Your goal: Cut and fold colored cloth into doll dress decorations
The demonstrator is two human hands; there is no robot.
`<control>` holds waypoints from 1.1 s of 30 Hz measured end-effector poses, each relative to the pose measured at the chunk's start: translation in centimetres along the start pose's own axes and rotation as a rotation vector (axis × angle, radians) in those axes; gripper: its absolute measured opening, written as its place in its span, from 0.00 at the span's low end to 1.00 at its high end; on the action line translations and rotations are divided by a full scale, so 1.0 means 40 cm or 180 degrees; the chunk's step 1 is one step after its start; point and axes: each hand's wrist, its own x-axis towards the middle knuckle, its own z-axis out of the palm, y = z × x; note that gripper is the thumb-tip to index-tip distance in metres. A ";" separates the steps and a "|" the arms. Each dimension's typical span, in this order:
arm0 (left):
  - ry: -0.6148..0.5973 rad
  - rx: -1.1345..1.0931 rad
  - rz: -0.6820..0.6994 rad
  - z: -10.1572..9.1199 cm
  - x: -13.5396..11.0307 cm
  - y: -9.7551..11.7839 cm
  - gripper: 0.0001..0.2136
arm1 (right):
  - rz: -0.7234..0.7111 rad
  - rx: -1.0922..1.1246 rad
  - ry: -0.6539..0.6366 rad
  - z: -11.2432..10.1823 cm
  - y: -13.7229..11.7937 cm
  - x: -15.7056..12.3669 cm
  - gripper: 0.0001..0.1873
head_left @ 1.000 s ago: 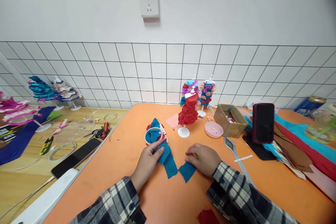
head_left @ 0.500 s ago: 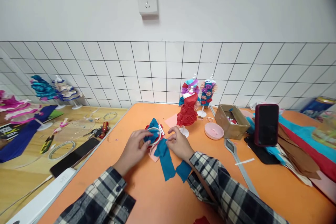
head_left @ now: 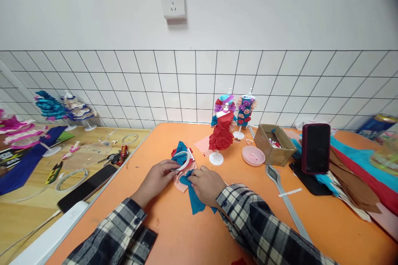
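On the orange table [head_left: 174, 232] my left hand [head_left: 159, 176] grips the edge of a white ring of tape [head_left: 184, 160] that lies on a small heap of blue, red and pink paper scraps. My right hand [head_left: 205, 184] is closed on a strip of teal crepe paper [head_left: 195, 201], pinching its upper end beside the ring; the strip's lower end trails toward me. Both sleeves are black-and-white plaid.
A red paper dress on a small mannequin [head_left: 221, 134] stands just behind, with two more dressed mannequins [head_left: 245, 112]. To the right are a pink dish [head_left: 253, 155], a cardboard box [head_left: 275, 140], a phone on a stand [head_left: 315, 149], scissors [head_left: 284, 198] and paper sheets. A neighbouring wooden table [head_left: 18, 211] holds more dresses.
My hands moved from the flat teal strip up to the tape ring. The right hand came down onto the strip and gathered it, and the left took hold of the ring's edge.
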 end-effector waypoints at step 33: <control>-0.1200 0.0246 0.2448 0.123 -0.135 0.361 0.11 | 0.1305 0.0182 -0.0451 -0.111 0.145 -0.320 0.14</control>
